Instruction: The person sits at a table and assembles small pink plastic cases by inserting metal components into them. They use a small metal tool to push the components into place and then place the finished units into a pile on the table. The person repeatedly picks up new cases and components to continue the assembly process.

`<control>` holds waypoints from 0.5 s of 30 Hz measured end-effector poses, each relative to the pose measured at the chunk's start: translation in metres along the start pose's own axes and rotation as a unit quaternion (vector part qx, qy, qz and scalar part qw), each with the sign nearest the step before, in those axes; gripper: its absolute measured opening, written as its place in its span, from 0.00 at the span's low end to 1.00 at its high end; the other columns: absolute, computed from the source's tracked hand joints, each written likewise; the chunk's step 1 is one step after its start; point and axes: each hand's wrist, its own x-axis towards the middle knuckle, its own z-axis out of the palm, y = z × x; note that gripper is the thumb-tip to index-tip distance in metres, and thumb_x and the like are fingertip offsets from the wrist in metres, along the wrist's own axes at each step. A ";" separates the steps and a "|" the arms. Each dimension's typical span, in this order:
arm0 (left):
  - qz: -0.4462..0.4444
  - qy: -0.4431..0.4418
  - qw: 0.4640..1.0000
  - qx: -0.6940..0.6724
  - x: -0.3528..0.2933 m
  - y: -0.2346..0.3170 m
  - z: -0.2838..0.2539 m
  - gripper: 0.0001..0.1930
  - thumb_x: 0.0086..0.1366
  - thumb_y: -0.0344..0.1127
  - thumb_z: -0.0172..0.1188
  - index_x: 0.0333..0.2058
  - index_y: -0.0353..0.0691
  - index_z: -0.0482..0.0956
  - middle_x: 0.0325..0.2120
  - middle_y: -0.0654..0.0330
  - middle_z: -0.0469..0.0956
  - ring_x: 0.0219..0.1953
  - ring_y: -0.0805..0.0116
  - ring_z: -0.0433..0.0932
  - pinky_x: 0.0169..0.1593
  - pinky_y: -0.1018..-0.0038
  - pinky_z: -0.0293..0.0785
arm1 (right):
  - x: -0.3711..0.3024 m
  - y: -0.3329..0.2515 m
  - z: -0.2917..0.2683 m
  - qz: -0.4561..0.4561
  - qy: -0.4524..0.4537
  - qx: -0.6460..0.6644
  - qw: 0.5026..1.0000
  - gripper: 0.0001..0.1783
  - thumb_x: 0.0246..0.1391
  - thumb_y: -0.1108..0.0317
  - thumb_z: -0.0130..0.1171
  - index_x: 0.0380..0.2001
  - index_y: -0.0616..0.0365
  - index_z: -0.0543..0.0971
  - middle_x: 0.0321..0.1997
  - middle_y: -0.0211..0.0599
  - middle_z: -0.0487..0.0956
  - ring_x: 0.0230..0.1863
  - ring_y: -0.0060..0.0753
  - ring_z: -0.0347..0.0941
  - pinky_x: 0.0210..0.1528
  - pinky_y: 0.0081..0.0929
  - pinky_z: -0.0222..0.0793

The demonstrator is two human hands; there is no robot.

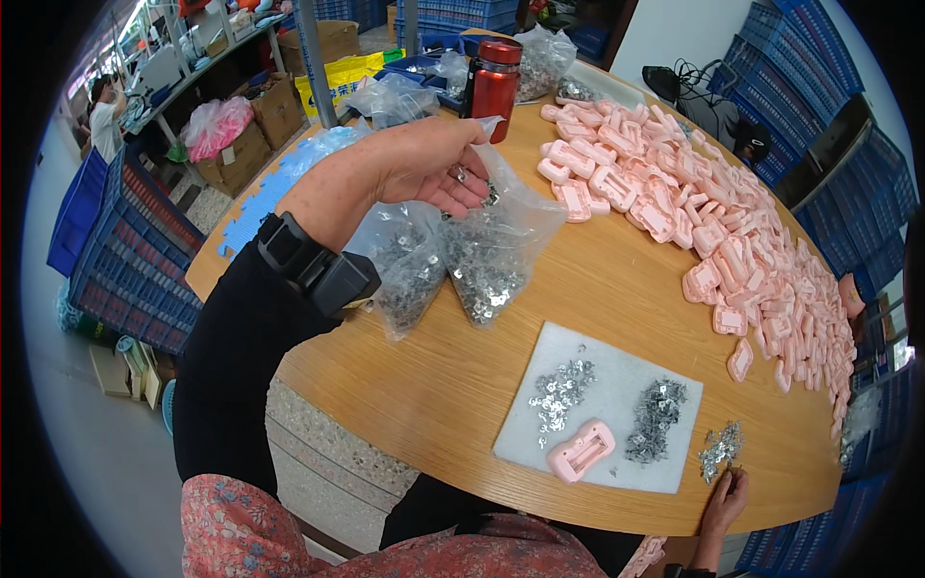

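Note:
My left hand (pixel 438 166) is at the mouth of a clear plastic bag (pixel 525 226) of small metal pieces, with its fingers curled and a shiny metal piece against them. Beside it leans another clear bag (pixel 400 255) of metal pieces. At the table's near right edge, my right hand (pixel 727 496) has its fingers drawn together, touching a small pile of metal pieces (pixel 721 448); what they pinch is hidden. On a white foam mat (pixel 607 366) lie a brighter heap of metal pieces (pixel 564 390), a darker heap (pixel 658 419) and one pink plastic housing (pixel 582 451).
A large heap of pink plastic housings (pixel 713 217) covers the right side of the wooden table (pixel 414 385). A red flask (pixel 494 87) and more bags (pixel 390 99) stand at the back. Blue crates (pixel 135 250) are stacked left and right. A person (pixel 104 116) is far left.

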 end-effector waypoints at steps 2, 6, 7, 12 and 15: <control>-0.001 0.002 1.000 -0.006 -0.004 0.002 0.002 0.36 0.73 0.56 0.43 0.53 0.19 0.68 0.46 0.45 0.75 0.42 0.60 0.81 0.47 0.69 0.82 | 0.000 0.000 0.000 0.001 0.000 0.003 1.000 0.07 0.66 0.72 0.52 0.38 0.65 0.74 0.34 0.34 0.73 0.37 0.25 0.66 0.45 0.25 0.66; 0.018 0.005 1.000 0.006 0.001 -0.002 0.001 0.45 0.71 0.66 0.41 0.55 0.17 0.66 0.47 0.43 0.73 0.46 0.61 0.78 0.51 0.68 0.78 | 0.000 -0.004 -0.001 0.005 -0.004 -0.003 1.000 0.07 0.67 0.72 0.51 0.38 0.65 0.74 0.34 0.35 0.73 0.37 0.26 0.66 0.45 0.25 0.66; 0.021 0.005 1.000 0.007 0.001 -0.001 0.001 0.46 0.71 0.68 0.40 0.56 0.16 0.65 0.48 0.42 0.73 0.47 0.61 0.77 0.52 0.67 0.78 | 0.000 -0.006 -0.001 0.006 -0.007 -0.006 1.000 0.07 0.67 0.72 0.51 0.38 0.65 0.74 0.34 0.35 0.73 0.37 0.26 0.66 0.45 0.25 0.66; 0.025 0.009 1.000 0.009 0.003 -0.002 0.003 0.51 0.70 0.71 0.37 0.58 0.14 0.62 0.50 0.40 0.71 0.50 0.61 0.75 0.55 0.67 0.76 | 0.000 -0.005 0.001 0.004 0.009 -0.010 1.000 0.07 0.67 0.72 0.51 0.38 0.66 0.74 0.33 0.35 0.73 0.37 0.27 0.66 0.45 0.25 0.66; 0.025 0.005 1.000 0.009 0.003 -0.003 0.002 0.52 0.69 0.72 0.37 0.59 0.14 0.62 0.52 0.39 0.70 0.50 0.61 0.75 0.55 0.67 0.76 | 0.000 -0.003 0.001 -0.008 0.011 -0.018 1.000 0.06 0.66 0.72 0.51 0.38 0.66 0.73 0.33 0.36 0.73 0.37 0.27 0.65 0.44 0.26 0.66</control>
